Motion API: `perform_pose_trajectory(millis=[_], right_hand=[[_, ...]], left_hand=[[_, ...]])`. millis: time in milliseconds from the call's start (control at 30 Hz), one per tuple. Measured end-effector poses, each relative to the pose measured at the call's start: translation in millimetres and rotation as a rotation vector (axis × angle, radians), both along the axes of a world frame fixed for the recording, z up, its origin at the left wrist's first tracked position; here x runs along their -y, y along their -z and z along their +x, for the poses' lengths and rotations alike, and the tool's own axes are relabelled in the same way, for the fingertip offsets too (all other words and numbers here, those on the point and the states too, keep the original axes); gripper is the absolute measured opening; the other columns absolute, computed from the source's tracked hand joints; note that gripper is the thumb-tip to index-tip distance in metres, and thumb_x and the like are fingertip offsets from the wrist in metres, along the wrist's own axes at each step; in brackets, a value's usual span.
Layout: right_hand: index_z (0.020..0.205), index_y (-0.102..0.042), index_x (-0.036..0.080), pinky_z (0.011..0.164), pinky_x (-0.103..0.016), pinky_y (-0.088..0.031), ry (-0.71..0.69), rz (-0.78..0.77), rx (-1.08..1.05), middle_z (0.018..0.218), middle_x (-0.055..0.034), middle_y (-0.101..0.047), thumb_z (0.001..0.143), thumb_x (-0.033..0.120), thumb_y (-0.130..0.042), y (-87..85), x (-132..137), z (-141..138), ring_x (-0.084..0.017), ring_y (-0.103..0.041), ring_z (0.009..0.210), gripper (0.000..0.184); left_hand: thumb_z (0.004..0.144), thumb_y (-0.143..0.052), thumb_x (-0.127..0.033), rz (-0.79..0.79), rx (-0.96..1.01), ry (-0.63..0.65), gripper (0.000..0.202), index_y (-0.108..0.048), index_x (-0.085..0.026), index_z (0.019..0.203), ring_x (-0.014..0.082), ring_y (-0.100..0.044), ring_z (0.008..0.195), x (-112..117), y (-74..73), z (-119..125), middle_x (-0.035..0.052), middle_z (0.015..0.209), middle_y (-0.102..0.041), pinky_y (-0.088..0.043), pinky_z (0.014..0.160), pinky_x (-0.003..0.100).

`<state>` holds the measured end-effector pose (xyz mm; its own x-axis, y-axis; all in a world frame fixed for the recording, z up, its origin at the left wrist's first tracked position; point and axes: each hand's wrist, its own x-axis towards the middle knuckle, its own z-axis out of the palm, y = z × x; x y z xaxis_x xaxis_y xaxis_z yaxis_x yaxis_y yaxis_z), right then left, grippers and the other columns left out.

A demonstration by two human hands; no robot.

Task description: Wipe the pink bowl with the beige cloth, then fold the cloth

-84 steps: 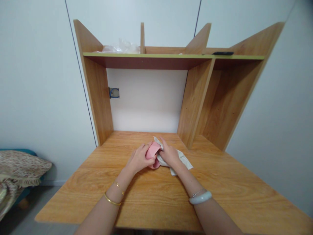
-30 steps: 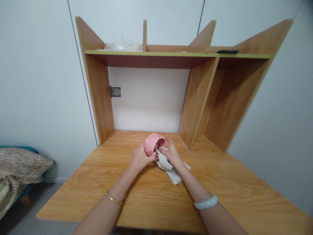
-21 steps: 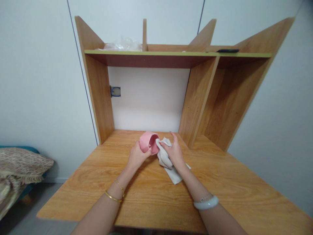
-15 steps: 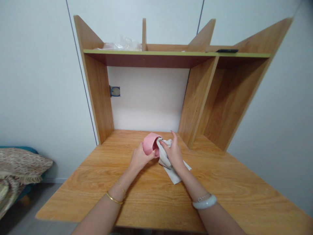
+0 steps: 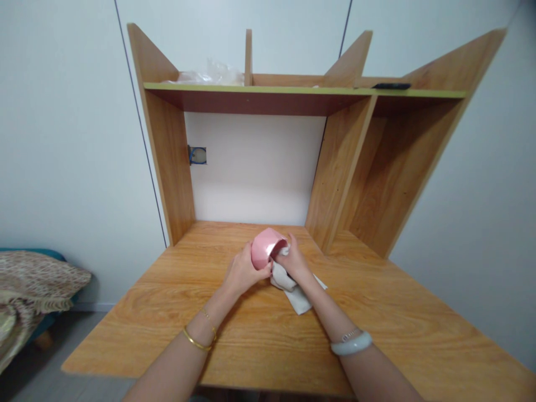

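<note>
My left hand is wrapped round a pink cup, holding it tilted above the wooden desk with its mouth turned to the right. My right hand is closed on a grey-white cloth and presses a bunch of it into the cup's mouth. The cloth's loose end lies on the desk under my right wrist. A gold bangle sits on my left wrist, a pale bangle on my right.
A wooden hutch stands at the back of the desk, with upright panels and a shelf. On the shelf lie a clear plastic bag and a dark flat object. A bed with a patterned blanket is at the lower left.
The cup has been turned and tilted in my left hand. My right hand, spread beside the cup half a second ago, has closed on the cloth and pushed it into the cup's mouth.
</note>
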<state>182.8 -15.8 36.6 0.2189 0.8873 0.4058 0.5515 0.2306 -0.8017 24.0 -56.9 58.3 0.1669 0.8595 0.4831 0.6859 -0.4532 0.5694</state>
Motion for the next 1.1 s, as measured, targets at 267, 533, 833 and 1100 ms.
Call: perform_pose_trajectory(millis=[267,533,833,1100], right_hand=[[0.137,-0.025,0.018,0.06,-0.027,-0.041,0.077,0.08,0.258,0.075,-0.0059,-0.063,0.072,0.025,-0.054,-24.4,21.5,5.9,-0.021,-0.061,0.068,0.071],[0.138,-0.023,0.02,0.069,-0.028,-0.045,-0.143,0.11,0.208,0.089,-0.0061,-0.065,0.074,0.027,-0.051,-16.5,21.3,6.4,-0.02,-0.062,0.075,0.07],[0.133,-0.032,0.017,0.084,-0.036,-0.043,-0.056,0.138,-0.043,0.106,-0.0103,-0.06,0.074,0.024,-0.049,-6.3,10.7,3.5,-0.022,-0.058,0.094,0.062],[0.118,-0.044,0.017,0.088,-0.036,-0.042,-0.171,0.207,-0.365,0.114,-0.0096,-0.057,0.072,0.03,-0.052,-2.8,3.4,0.7,-0.02,-0.055,0.1,0.049]], left_hand=[[0.067,-0.056,-0.05,0.043,-0.097,0.013,0.07,-0.041,-0.013,0.125,0.0274,-0.062,0.089,5.6,-5.4,-1.2,0.0126,0.102,-0.064,-0.048,0.075,0.035],[0.067,-0.057,-0.046,0.021,-0.057,0.079,0.062,-0.047,-0.015,0.121,0.0263,-0.06,0.094,1.3,-5.1,-6.6,0.0108,0.107,-0.063,-0.047,0.082,0.035],[0.075,-0.052,-0.048,-0.085,0.312,0.108,0.073,-0.03,-0.011,0.135,0.0194,-0.059,0.088,-18.6,6.4,-13.2,0.0091,0.098,-0.062,-0.047,0.077,0.031],[0.071,-0.062,-0.043,-0.104,0.414,0.358,0.067,-0.034,-0.014,0.125,0.0179,-0.055,0.1,-8.2,13.8,4.9,0.0132,0.118,-0.052,-0.043,0.087,0.031]])
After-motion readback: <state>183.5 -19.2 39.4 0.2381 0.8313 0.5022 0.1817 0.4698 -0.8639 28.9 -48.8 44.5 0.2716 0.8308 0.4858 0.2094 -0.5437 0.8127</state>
